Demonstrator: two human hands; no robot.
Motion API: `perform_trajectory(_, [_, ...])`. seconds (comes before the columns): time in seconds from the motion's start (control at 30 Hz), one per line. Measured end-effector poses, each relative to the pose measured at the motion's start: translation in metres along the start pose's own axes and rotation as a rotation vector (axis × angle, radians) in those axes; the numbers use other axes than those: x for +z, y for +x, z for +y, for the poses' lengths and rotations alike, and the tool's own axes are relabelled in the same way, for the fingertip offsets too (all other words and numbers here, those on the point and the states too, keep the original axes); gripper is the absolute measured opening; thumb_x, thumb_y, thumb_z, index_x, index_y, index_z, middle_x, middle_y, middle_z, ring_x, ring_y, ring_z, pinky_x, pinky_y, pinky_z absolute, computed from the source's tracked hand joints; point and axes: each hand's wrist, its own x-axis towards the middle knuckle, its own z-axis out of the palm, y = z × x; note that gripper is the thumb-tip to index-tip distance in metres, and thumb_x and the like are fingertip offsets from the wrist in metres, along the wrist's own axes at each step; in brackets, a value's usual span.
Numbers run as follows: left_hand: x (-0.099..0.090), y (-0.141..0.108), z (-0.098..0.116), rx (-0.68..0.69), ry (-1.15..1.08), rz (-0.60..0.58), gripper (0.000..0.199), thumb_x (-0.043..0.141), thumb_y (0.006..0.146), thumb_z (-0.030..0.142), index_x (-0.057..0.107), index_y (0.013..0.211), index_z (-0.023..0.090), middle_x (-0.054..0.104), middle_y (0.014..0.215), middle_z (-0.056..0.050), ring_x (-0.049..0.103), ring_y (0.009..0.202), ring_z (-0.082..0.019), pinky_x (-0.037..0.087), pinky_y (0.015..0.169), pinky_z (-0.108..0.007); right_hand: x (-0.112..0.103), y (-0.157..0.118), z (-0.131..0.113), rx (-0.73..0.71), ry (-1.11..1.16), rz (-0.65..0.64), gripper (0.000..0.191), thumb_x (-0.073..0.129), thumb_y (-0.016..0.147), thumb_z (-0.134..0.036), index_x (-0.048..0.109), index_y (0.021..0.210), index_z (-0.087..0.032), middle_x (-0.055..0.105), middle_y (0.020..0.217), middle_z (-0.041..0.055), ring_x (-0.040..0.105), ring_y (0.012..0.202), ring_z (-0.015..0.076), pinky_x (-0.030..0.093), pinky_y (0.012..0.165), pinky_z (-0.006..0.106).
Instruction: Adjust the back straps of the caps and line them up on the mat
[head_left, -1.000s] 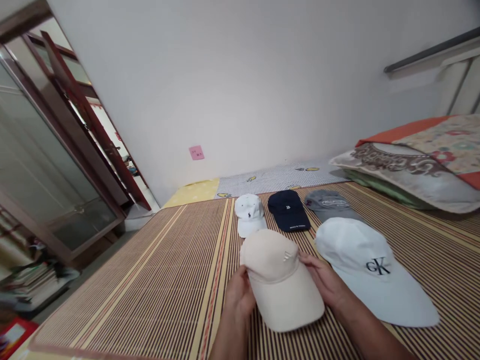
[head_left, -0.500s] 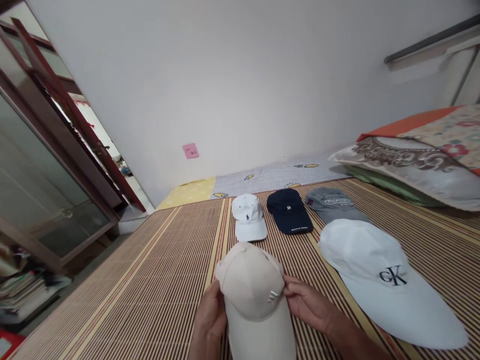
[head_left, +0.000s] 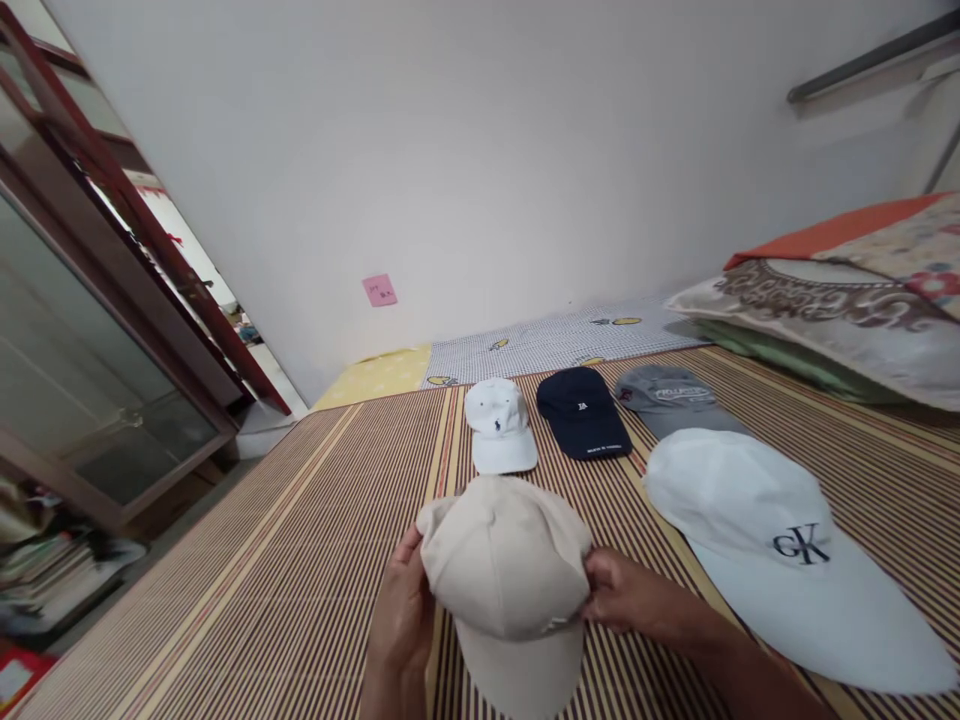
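A beige cap (head_left: pixel 502 560) is at the bottom middle, its brim toward me. My left hand (head_left: pixel 405 600) grips its left edge, and my right hand (head_left: pixel 619 592) pinches its right edge. Just beyond it lies a small white cap (head_left: pixel 499 425) with a dark logo. A navy cap (head_left: pixel 583 412) is to the right of that, then a grey cap (head_left: pixel 671 398). The large white cap (head_left: pixel 757 530) with black "CK"-like letters lies right of my right hand and partly overlaps the grey one in view.
The caps lie on a striped mat (head_left: pixel 300 540). Patterned cloth (head_left: pixel 540 340) runs along the wall, with pillows (head_left: pixel 832 300) at the right. On the left are a glass-panelled door (head_left: pixel 97 370) and stacked books (head_left: pixel 52 575). A pink note (head_left: pixel 379 290) is on the wall.
The beige cap has tilted and appears wider, its brim drawn in and its front logo now seen at a steep angle. Both hands have moved slightly apart with it. The view has shifted slightly.
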Motion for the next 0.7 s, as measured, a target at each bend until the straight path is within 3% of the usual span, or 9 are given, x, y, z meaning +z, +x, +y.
perform_trajectory(0.13, [0.008, -0.019, 0.017, 0.032, 0.144, -0.094, 0.045, 0.083, 0.081, 0.032, 0.074, 0.123, 0.019, 0.081, 0.101, -0.008, 0.075, 0.096, -0.026, 0.056, 0.086, -0.032, 0.004, -0.003, -0.03, -0.096, -0.19, 0.159, 0.011, 0.077, 0.076, -0.027, 0.081, 0.085, -0.021, 0.074, 0.069, 0.003, 0.067, 0.071, 0.0234, 0.056, 0.07, 0.035])
perform_trajectory(0.23, [0.01, -0.022, 0.015, 0.074, 0.287, -0.186, 0.024, 0.081, 0.08, 0.024, 0.076, 0.103, 0.019, 0.077, 0.084, -0.003, 0.07, 0.08, -0.02, 0.052, 0.074, -0.027, 0.001, -0.008, -0.044, -0.197, -0.288, 0.306, 0.011, 0.079, 0.077, -0.033, 0.079, 0.08, -0.022, 0.078, 0.084, 0.0083, 0.072, 0.088, 0.0323, 0.057, 0.08, 0.043])
perform_trajectory(0.3, [0.012, -0.018, 0.008, 0.111, 0.377, -0.259, 0.009, 0.079, 0.079, 0.022, 0.071, 0.08, 0.018, 0.07, 0.073, -0.001, 0.064, 0.07, -0.017, 0.048, 0.067, -0.024, -0.005, -0.012, -0.044, -0.26, -0.368, 0.39, 0.011, 0.078, 0.078, -0.034, 0.075, 0.075, -0.023, 0.079, 0.097, 0.0105, 0.072, 0.099, 0.0347, 0.056, 0.086, 0.044])
perform_trajectory(0.33, [0.012, -0.015, 0.003, 0.122, 0.414, -0.293, 0.013, 0.077, 0.08, 0.022, 0.067, 0.072, 0.018, 0.068, 0.07, 0.0, 0.061, 0.067, -0.015, 0.046, 0.065, -0.023, -0.009, -0.013, -0.04, -0.281, -0.414, 0.423, 0.011, 0.075, 0.08, -0.033, 0.073, 0.074, -0.024, 0.079, 0.103, 0.0109, 0.071, 0.104, 0.0348, 0.055, 0.09, 0.045])
perform_trajectory(0.47, [0.013, -0.001, -0.018, 0.131, 0.529, -0.341, 0.018, 0.067, 0.08, 0.019, 0.059, 0.065, 0.019, 0.062, 0.065, 0.001, 0.053, 0.061, -0.014, 0.041, 0.06, -0.023, -0.026, -0.017, -0.013, -0.319, -0.594, 0.461, 0.017, 0.059, 0.086, -0.026, 0.072, 0.075, -0.025, 0.08, 0.11, 0.0111, 0.072, 0.106, 0.0332, 0.053, 0.097, 0.049])
perform_trajectory(0.53, [0.012, 0.003, -0.024, 0.153, 0.547, -0.345, 0.017, 0.065, 0.08, 0.018, 0.058, 0.064, 0.02, 0.061, 0.066, 0.0, 0.054, 0.063, -0.015, 0.043, 0.062, -0.025, -0.033, -0.019, 0.0, -0.338, -0.671, 0.459, 0.02, 0.056, 0.088, -0.025, 0.075, 0.082, -0.025, 0.08, 0.114, 0.0116, 0.073, 0.108, 0.0331, 0.053, 0.099, 0.05])
perform_trajectory(0.7, [0.003, 0.009, -0.022, 0.314, 0.594, -0.367, 0.021, 0.063, 0.086, 0.024, 0.061, 0.066, 0.021, 0.067, 0.082, -0.005, 0.064, 0.09, -0.023, 0.049, 0.091, -0.036, -0.035, -0.025, 0.003, -0.407, -0.815, 0.552, 0.031, 0.049, 0.093, -0.024, 0.075, 0.11, -0.024, 0.075, 0.13, 0.0117, 0.068, 0.123, 0.031, 0.051, 0.108, 0.051])
